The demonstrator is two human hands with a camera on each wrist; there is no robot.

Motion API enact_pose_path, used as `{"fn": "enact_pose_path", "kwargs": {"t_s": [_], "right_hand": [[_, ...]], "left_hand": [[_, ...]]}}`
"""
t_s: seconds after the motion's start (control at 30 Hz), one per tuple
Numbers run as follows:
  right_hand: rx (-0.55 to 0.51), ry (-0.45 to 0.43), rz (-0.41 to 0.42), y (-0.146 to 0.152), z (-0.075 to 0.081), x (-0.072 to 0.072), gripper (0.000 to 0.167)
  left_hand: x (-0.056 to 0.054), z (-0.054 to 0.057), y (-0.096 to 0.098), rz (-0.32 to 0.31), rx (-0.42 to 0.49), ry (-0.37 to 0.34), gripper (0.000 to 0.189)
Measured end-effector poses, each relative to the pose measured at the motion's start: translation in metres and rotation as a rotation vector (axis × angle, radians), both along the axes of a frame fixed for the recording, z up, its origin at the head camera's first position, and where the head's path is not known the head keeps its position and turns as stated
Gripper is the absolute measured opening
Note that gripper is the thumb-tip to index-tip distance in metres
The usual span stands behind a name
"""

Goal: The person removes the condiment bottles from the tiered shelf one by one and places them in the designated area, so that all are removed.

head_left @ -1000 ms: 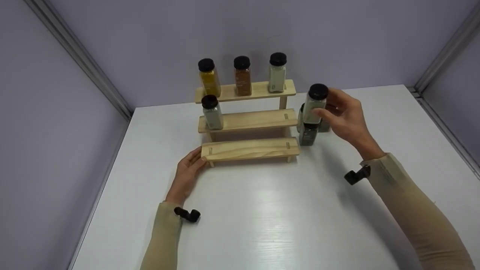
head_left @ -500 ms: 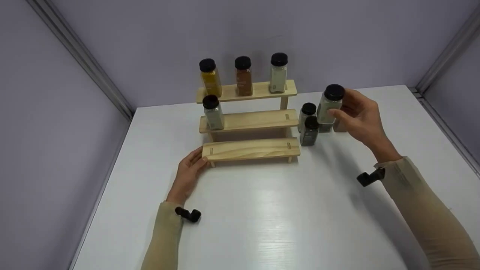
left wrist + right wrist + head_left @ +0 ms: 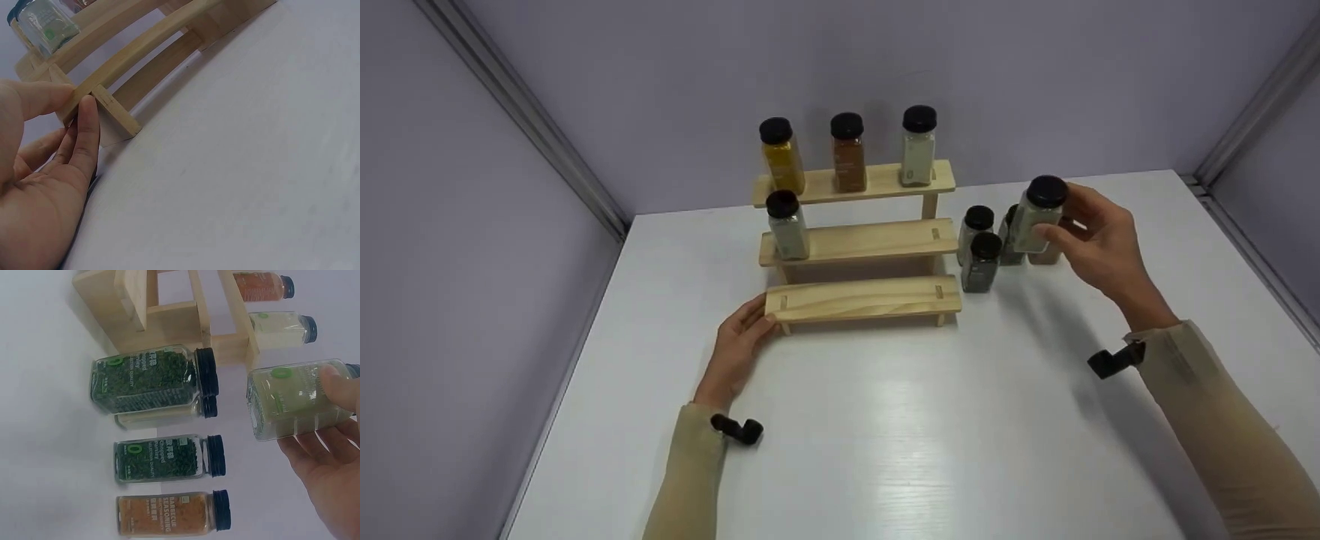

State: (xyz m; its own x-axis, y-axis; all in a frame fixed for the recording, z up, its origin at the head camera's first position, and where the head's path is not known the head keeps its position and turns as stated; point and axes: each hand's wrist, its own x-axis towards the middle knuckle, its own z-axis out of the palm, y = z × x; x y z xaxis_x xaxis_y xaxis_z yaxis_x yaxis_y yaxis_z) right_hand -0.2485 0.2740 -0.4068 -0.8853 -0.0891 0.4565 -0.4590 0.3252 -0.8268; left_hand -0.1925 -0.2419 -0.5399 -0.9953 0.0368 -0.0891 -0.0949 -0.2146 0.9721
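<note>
My right hand (image 3: 1102, 244) grips a square glass spice jar (image 3: 1033, 226) of pale green powder with a black lid. In the right wrist view the thumb and fingers wrap the lid half of this jar (image 3: 295, 398), off the table. My left hand (image 3: 732, 351) pinches the left end of the lowest step of a three-step wooden spice rack (image 3: 862, 301). The left wrist view puts the thumb on top and a finger (image 3: 87, 132) against the end from below. Yellow (image 3: 784, 166), reddish-brown (image 3: 850, 163) and pale (image 3: 917, 156) jars stand on the top step.
A pale jar (image 3: 790, 234) stands at the left of the middle step. Right of the rack, dark parsley jars (image 3: 981, 268) (image 3: 157, 458), a pale jar (image 3: 975, 238) and an orange barbecue seasoning jar (image 3: 163, 514) stand grouped on the white table (image 3: 840, 450). Walls rise behind and beside it.
My right hand has carried the pale green jar rightward and slightly lower, uncovering jars grouped beside the rack. My left hand has stayed at the lowest step.
</note>
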Motion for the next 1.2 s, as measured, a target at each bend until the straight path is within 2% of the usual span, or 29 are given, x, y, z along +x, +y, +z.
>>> {"fn": "enact_pose_path", "kwargs": {"t_s": [0.4, 0.67, 0.97, 1.2], "right_hand": [[-0.022, 0.005, 0.034, 0.012, -0.024, -0.002, 0.053], [-0.091, -0.002, 0.09, 0.016, -0.043, -0.005, 0.053], [-0.156, -0.035, 0.092, 0.015, -0.06, -0.007, 0.057], [-0.129, -0.073, 0.08, 0.012, -0.073, -0.007, 0.059]], "left_hand": [[0.0, 0.0, 0.0, 0.002, -0.009, 0.001, 0.055], [-0.001, -0.001, 0.0, 0.007, -0.021, -0.015, 0.057], [0.0, -0.001, 0.0, 0.004, -0.008, -0.008, 0.056], [0.001, 0.0, 0.0, 0.005, -0.04, 0.009, 0.056]]}}
